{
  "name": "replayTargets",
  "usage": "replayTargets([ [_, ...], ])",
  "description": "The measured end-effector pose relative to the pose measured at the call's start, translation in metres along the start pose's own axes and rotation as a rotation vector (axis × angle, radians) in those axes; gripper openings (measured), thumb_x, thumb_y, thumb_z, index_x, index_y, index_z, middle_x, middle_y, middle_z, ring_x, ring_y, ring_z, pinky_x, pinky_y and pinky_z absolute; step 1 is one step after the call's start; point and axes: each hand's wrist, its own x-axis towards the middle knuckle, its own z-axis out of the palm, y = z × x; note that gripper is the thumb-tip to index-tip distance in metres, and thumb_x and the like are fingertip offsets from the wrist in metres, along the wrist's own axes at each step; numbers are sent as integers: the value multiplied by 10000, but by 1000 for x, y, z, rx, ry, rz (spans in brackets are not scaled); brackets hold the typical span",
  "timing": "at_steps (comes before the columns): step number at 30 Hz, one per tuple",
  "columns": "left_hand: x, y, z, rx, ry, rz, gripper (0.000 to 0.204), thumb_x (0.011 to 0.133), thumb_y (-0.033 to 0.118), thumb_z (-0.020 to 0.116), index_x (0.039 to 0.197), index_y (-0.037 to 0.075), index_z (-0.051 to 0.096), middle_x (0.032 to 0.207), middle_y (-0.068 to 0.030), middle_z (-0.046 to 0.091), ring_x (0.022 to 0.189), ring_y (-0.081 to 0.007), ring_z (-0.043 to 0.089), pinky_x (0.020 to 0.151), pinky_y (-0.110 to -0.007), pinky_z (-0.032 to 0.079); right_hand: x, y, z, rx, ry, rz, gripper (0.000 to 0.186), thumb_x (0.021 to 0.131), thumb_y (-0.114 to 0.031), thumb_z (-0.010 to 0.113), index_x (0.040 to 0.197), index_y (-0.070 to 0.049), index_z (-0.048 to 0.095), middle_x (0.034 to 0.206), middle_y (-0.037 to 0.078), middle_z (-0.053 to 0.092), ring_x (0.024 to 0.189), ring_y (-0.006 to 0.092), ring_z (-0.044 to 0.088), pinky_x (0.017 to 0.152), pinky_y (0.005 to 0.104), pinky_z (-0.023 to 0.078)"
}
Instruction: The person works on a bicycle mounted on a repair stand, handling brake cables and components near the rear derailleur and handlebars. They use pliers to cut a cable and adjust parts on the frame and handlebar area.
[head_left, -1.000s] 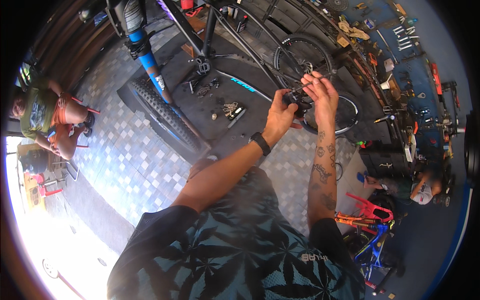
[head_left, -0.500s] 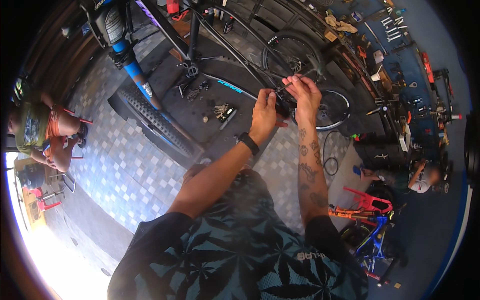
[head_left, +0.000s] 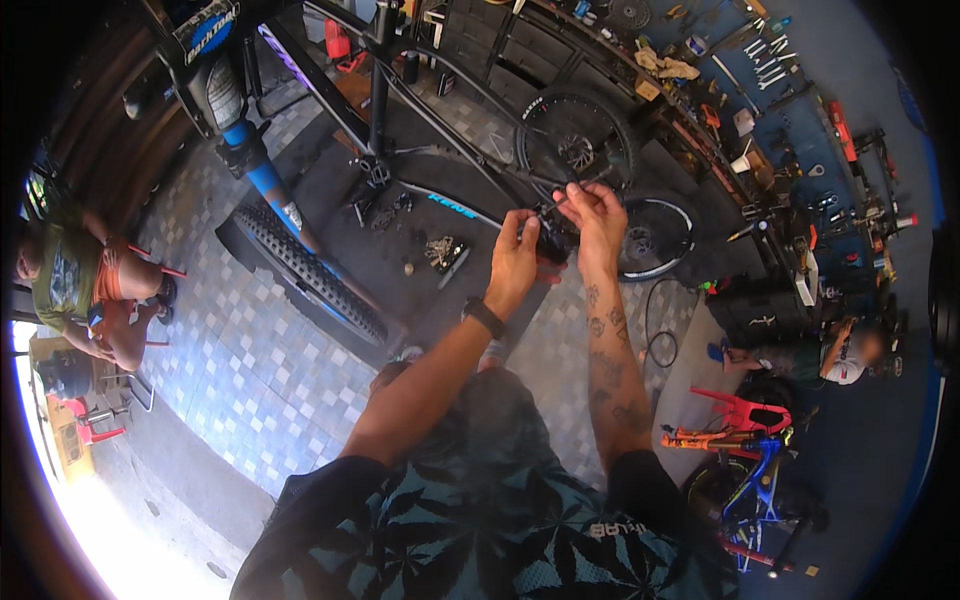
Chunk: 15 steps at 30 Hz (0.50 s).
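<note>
Floor (head_left: 235, 375): small pale and grey checkered tiles, left of and below the left hand (head_left: 514, 260). Dark mat (head_left: 365, 245) over part of it, just left of same hand. Grey paving (head_left: 160, 450) further left and lower. Drawers (head_left: 535, 50): dark, above the right hand (head_left: 592, 225). Workbench (head_left: 690, 150): brown, cluttered, up and right of right hand. Wall (head_left: 868, 85): blue, hung with tools, far right. Red chair (head_left: 738, 406): below and right of right hand. Light: strong glare, far lower left of left hand; detail there washed out.
</note>
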Motion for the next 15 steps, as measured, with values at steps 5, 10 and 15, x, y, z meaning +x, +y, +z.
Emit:
replayTargets([
  [5, 0, -5, -4, 17, -9, 8, 371, 1151, 376, 451, 1356, 66, 442, 933, -171, 664, 716, -304, 757, 510, -398, 631, -2, 7, -2, 35, -36, -58, 283, 984, -74, 751, 1216, 54, 652, 1054, 145, 742, 1001, 264, 772, 883, 344, 614],
  [10, 1, -12, -9, 63, 14, 11, 316, 1148, 361, 461, 1350, 117, 464, 1011, -132, 602, 726, -266, 740, 508, -410, 637, -11, 11, 3, -14, -82, -112, 376, 1061, -149, 639, 1377, 48, 593, 1241, 151, 731, 1156, 257, 719, 981, 363, 564],
  [15, 7, -20, -17, 42, -2, -23, 328, 1145, 357, 474, 1350, 101, 473, 1012, -125, 622, 734, -256, 736, 523, -415, 647, -9, 16, 4, -50, -57, -77, 319, 1030, -162, 706, 1299, -9, 630, 1103, 106, 739, 985, 191, 712, 873, 342, 582],
])
